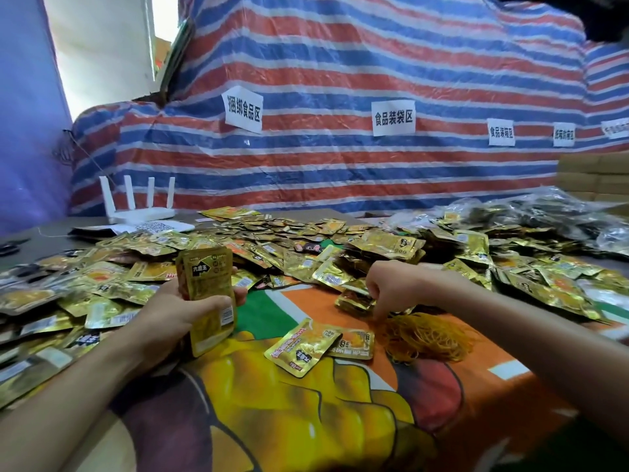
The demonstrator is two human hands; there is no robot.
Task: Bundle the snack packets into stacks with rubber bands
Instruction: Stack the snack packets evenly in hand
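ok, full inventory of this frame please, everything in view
held stack: one, gold packets, upright in the left hand
loose packets: many, gold, heaped across the table
separate packets: two, gold, flat on the cloth, centre
rubber bands: one heap, yellow-brown, on the cloth at right
cloth: one, orange, yellow and green print, near side of the table
router: one, white, four antennas, back left
tarp: one, red, blue and white stripes, behind the table
paper signs: five, white, on the tarp
clear bags: several, dark contents, back right
cardboard boxes: brown, count unclear, far right
left hand: grips the held stack
right hand: fingers curled at the rubber bands' edge; pinch unclear
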